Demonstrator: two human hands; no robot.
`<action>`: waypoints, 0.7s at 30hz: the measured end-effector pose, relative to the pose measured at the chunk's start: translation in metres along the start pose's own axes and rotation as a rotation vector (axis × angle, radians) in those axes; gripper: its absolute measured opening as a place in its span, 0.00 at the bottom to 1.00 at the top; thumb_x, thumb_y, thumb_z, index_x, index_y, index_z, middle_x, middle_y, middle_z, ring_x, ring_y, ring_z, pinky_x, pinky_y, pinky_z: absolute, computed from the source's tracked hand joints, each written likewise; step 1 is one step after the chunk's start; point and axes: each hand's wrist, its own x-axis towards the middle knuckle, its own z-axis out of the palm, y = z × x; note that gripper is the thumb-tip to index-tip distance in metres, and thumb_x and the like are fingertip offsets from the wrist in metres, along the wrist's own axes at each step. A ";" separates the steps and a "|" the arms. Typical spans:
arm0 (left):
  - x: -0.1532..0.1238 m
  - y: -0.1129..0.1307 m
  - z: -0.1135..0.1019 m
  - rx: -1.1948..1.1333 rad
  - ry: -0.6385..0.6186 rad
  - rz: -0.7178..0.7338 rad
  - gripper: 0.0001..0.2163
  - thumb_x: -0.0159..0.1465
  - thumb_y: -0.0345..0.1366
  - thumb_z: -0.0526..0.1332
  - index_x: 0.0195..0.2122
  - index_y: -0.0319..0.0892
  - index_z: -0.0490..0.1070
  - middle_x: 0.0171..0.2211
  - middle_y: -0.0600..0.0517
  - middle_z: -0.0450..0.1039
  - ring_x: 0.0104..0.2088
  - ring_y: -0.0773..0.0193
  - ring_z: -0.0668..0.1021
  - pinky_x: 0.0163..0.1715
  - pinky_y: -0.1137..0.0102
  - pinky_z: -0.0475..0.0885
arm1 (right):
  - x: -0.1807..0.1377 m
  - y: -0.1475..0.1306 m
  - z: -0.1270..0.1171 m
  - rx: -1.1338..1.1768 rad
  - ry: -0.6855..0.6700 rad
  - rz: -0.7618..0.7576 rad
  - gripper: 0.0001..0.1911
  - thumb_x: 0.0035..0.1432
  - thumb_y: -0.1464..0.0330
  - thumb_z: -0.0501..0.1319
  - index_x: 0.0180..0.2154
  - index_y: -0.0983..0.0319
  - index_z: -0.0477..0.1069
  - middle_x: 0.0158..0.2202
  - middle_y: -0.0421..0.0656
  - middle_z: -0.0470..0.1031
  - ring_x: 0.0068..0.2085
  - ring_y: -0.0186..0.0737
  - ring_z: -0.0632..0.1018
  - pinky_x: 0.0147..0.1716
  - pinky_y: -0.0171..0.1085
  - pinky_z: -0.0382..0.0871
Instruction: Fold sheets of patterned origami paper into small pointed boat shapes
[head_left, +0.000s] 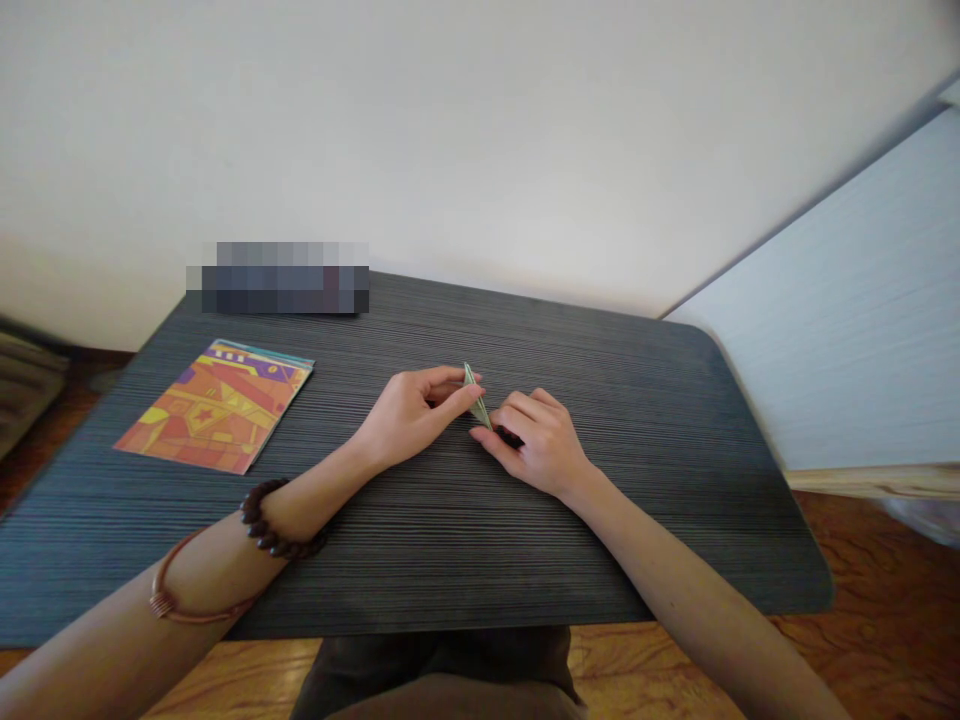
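A small piece of folded pale green paper is held just above the middle of the dark table. My left hand pinches it from the left, thumb in front and fingers behind. At the paper's lower right end, my right hand has its thumb and curled index finger closed on the tip. The paper stands nearly edge-on to me, so its full folded shape cannot be made out.
An orange, yellow and purple patterned booklet or stack of sheets lies at the left of the table. Behind it, by the wall, stands a dark, pixelated object. A pale panel rises along the right side.
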 end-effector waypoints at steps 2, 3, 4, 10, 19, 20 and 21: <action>0.000 0.000 -0.001 0.007 -0.031 -0.001 0.21 0.61 0.47 0.57 0.50 0.38 0.70 0.40 0.48 0.78 0.41 0.57 0.78 0.41 0.67 0.72 | 0.001 0.000 -0.001 0.081 -0.043 0.022 0.17 0.61 0.57 0.54 0.28 0.62 0.68 0.26 0.40 0.69 0.28 0.33 0.67 0.34 0.37 0.57; 0.000 -0.001 -0.001 0.021 -0.049 0.003 0.22 0.61 0.47 0.57 0.51 0.39 0.70 0.40 0.48 0.78 0.41 0.57 0.78 0.41 0.67 0.72 | 0.002 0.000 -0.002 0.132 -0.056 0.041 0.17 0.61 0.57 0.53 0.29 0.62 0.68 0.26 0.40 0.69 0.28 0.33 0.67 0.34 0.37 0.57; 0.001 -0.001 -0.001 0.044 -0.063 0.012 0.22 0.61 0.47 0.56 0.52 0.39 0.70 0.39 0.49 0.78 0.41 0.57 0.78 0.40 0.67 0.72 | 0.002 0.000 -0.002 0.184 -0.062 0.060 0.16 0.62 0.58 0.53 0.29 0.62 0.68 0.26 0.39 0.68 0.27 0.33 0.67 0.34 0.37 0.57; -0.001 -0.005 -0.001 0.187 -0.089 0.085 0.20 0.62 0.46 0.56 0.52 0.44 0.70 0.44 0.52 0.76 0.38 0.61 0.77 0.37 0.71 0.71 | 0.004 0.003 -0.003 0.339 -0.076 0.131 0.14 0.62 0.62 0.53 0.27 0.61 0.67 0.24 0.38 0.69 0.26 0.31 0.68 0.34 0.36 0.58; -0.002 -0.004 -0.001 0.318 -0.042 0.142 0.18 0.63 0.42 0.55 0.51 0.43 0.71 0.34 0.54 0.78 0.27 0.67 0.73 0.29 0.74 0.66 | 0.002 0.005 0.002 0.270 -0.025 0.182 0.14 0.61 0.67 0.53 0.23 0.62 0.65 0.21 0.38 0.68 0.22 0.30 0.65 0.31 0.35 0.58; -0.002 -0.003 0.000 0.328 -0.025 0.149 0.18 0.63 0.41 0.55 0.51 0.42 0.71 0.34 0.54 0.78 0.28 0.67 0.73 0.30 0.74 0.67 | 0.002 0.005 0.003 0.239 -0.006 0.182 0.15 0.60 0.68 0.53 0.22 0.62 0.65 0.21 0.38 0.68 0.22 0.30 0.65 0.30 0.35 0.58; -0.002 -0.003 0.001 0.341 -0.001 0.161 0.18 0.62 0.41 0.55 0.51 0.42 0.71 0.35 0.54 0.78 0.28 0.68 0.73 0.31 0.74 0.67 | 0.002 0.005 0.004 0.206 0.014 0.176 0.15 0.61 0.68 0.53 0.21 0.62 0.65 0.20 0.38 0.68 0.22 0.30 0.64 0.30 0.35 0.58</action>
